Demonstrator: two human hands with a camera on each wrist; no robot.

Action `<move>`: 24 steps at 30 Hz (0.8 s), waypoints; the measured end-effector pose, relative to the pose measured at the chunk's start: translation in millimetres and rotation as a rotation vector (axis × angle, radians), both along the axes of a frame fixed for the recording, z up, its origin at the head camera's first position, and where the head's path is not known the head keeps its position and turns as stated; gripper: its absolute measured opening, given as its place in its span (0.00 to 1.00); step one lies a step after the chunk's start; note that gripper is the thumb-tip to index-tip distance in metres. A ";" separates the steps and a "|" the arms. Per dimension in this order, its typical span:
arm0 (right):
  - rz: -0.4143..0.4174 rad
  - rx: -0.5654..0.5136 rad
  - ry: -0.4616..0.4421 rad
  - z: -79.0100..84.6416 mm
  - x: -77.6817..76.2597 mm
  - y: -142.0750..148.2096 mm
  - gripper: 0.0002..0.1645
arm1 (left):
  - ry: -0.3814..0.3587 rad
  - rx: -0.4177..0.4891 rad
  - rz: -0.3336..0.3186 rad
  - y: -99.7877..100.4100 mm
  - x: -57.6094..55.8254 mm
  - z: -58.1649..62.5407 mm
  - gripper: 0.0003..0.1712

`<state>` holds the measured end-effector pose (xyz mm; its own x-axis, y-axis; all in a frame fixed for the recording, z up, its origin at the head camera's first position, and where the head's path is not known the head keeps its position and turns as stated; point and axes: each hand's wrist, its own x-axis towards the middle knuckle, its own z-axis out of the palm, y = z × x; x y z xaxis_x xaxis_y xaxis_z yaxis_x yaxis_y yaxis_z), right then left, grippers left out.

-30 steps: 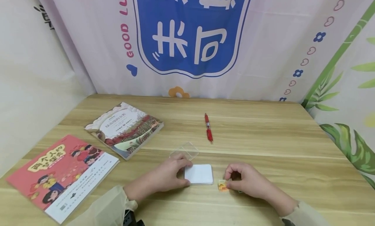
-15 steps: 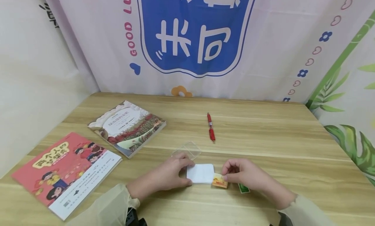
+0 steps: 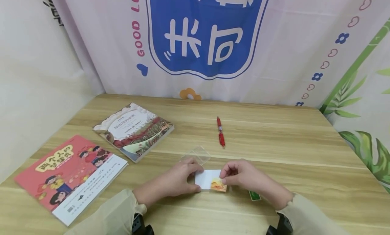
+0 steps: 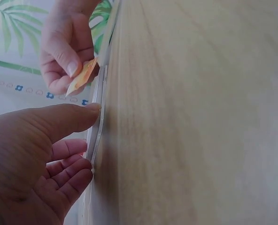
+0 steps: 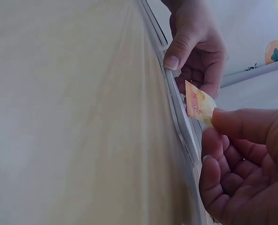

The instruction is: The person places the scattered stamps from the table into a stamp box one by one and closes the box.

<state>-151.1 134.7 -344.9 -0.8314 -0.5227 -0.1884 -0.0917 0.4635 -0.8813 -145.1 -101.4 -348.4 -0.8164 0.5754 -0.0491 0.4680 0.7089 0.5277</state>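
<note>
In the head view a small yellow-orange stamp [image 3: 217, 185] is pinched between the thumb and index finger of my right hand [image 3: 245, 174]. It overlaps the right part of a white stack of cards [image 3: 202, 179], which sits in a shallow clear case. My left hand [image 3: 179, 178] holds the stack and case by the left side, thumb at the near edge and fingers at the far one. The right wrist view shows the stamp [image 5: 199, 101] tilted above the stack, with a toothed edge. A green stamp [image 3: 255, 195] lies on the table, partly hidden by my right hand.
A clear plastic lid [image 3: 199, 154] lies behind my left hand. Farther back is a red pen [image 3: 220, 132]. To the left rest a pink book [image 3: 68, 175] and a book with a landscape cover [image 3: 135, 133]. A printed curtain [image 3: 277, 52] hangs behind the table.
My right hand has moved left with the yellow-orange stamp, from the table beside the case to over the white stack. The green stamp has come into view. My left hand keeps its hold.
</note>
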 end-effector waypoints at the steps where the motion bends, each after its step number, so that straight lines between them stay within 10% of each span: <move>1: 0.006 0.002 0.005 0.0 -1.1 -1.6 0.07 | 0.000 0.002 -0.002 -0.3 -0.1 0.1 0.28; 24: 0.019 0.021 0.063 -2.1 -14.4 -31.6 0.03 | 0.014 0.023 -0.019 -2.8 0.4 -1.9 0.26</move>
<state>-165.5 103.0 -347.1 -0.8319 -0.5351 -0.1471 -0.1559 0.4798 -0.8634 -144.7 -104.2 -350.2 -0.8060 0.5914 -0.0244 0.4883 0.6877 0.5372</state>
